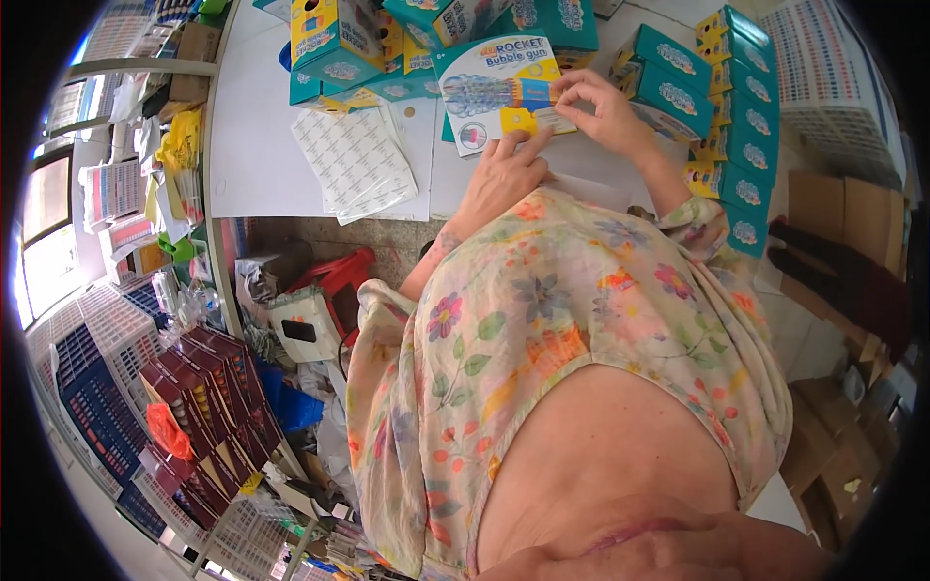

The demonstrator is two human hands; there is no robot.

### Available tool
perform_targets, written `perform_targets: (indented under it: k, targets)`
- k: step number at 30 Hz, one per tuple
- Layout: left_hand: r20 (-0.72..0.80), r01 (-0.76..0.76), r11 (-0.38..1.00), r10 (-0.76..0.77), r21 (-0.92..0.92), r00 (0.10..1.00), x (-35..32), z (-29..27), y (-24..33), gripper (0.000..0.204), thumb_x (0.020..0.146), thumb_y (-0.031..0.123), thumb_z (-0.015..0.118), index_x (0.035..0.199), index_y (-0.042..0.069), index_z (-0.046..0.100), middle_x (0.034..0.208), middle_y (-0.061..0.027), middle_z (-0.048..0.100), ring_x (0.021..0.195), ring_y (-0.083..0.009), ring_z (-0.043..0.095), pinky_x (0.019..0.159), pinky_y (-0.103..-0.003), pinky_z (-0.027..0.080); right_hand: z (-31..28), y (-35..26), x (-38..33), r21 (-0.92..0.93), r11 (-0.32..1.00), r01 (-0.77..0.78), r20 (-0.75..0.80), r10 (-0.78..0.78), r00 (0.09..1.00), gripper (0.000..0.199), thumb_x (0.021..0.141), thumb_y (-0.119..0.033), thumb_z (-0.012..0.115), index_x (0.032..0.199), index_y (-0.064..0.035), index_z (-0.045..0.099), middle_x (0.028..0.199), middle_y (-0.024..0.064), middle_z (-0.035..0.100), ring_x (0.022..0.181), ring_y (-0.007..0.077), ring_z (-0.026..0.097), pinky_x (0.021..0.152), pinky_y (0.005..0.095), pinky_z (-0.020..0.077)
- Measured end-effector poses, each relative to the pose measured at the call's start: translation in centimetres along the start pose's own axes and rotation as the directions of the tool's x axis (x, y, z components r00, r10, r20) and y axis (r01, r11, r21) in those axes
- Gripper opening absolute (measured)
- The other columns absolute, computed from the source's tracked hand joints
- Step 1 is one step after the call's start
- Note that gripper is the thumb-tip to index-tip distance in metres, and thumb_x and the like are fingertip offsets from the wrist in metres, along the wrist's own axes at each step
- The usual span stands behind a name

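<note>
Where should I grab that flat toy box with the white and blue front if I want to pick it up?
Probably by its left edge. The toy box lies flat on the white table, and that side faces bare tabletop. The left hand rests at its lower edge and the right hand pinches a label on its right side, so those sides are taken.

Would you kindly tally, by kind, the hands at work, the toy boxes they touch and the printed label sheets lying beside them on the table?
Hands: 2, left hand and right hand
Toy box under the hands: 1
Printed label sheet: 1
Total: 4
</note>
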State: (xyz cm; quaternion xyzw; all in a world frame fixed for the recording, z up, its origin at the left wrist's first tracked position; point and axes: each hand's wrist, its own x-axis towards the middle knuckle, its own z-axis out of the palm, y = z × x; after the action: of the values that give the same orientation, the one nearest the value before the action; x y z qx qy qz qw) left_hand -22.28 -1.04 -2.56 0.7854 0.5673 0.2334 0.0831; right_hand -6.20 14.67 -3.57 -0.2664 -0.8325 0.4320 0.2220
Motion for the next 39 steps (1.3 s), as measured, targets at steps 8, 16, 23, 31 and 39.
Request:
perform_targets:
  k: [8,16,23,31,39]
  targets:
    - [0.023,-0.001,0.999,0.001,0.034,1.0,0.2,0.2,-0.6,0.015,0.071,0.021,0.067,0.074,0.007,0.062,0.132,-0.0031,0.05,0.109,-0.0243,0.047,0.084,-0.038,0.042,3.6,2.4,-0.2,0.163,0.983,-0.09,-0.239,0.128,0.963,0.061,0.083,-0.02,0.07,0.133,-0.0031,0.04,0.125,0.012,0.053,0.118,0.0205,0.05,0.096,0.0314,0.0415]
    - [-0.312,0.377,0.904,-0.424,-0.202,0.85,-0.7,-1.8,-3.3,0.007,0.081,0.01,0.06,0.081,0.004,0.064,0.127,-0.0251,0.052,0.105,-0.036,0.053,0.091,-0.044,0.042,2.5,4.1,2.1,0.502,0.777,-0.38,0.178,0.338,0.924,0.068,0.091,-0.027,0.059,0.146,-0.0059,0.025,0.137,0.0113,0.046,0.123,0.019,0.045,0.102,0.0296,0.036]
    - [0.268,0.581,0.286,-0.677,-0.761,0.685,-1.1,-2.6,-4.1,0.029,0.096,0.024,0.05,0.101,-0.002,0.063,0.143,-0.0261,0.035,0.137,-0.0269,0.028,0.101,-0.03,0.031,0.5,2.4,-0.1,0.538,0.761,-0.364,0.189,0.312,0.931,0.082,0.083,-0.024,0.067,0.148,-0.0055,0.019,0.142,0.0103,0.039,0.127,0.0194,0.041,0.104,0.0317,0.0328]
    - [0.396,0.438,0.302,-0.19,-0.847,0.898,1.2,-1.3,0.0,0.025,0.098,0.017,0.048,0.106,-0.003,0.059,0.14,-0.0176,0.044,0.127,-0.0221,0.042,0.103,-0.032,0.032,-6.1,3.8,-14.2,0.536,0.702,-0.469,0.03,0.539,0.842,0.102,0.06,0.004,0.078,0.145,-0.0088,0.023,0.135,0.0095,0.045,0.119,0.0234,0.049,0.091,0.0371,0.0496]
    - [0.528,0.527,0.397,-0.117,-0.751,0.841,2.2,-1.0,1.2,0.029,0.098,0.017,0.047,0.116,-0.002,0.059,0.119,-0.009,0.06,0.105,-0.0148,0.054,0.09,-0.027,0.041,-1.7,17.3,-24.5,0.229,0.814,-0.534,-0.472,0.573,0.67,0.101,0.064,0.004,0.07,0.148,-0.0118,0.014,0.142,0.016,0.033,0.126,0.0302,0.042,0.098,0.0413,0.0442]
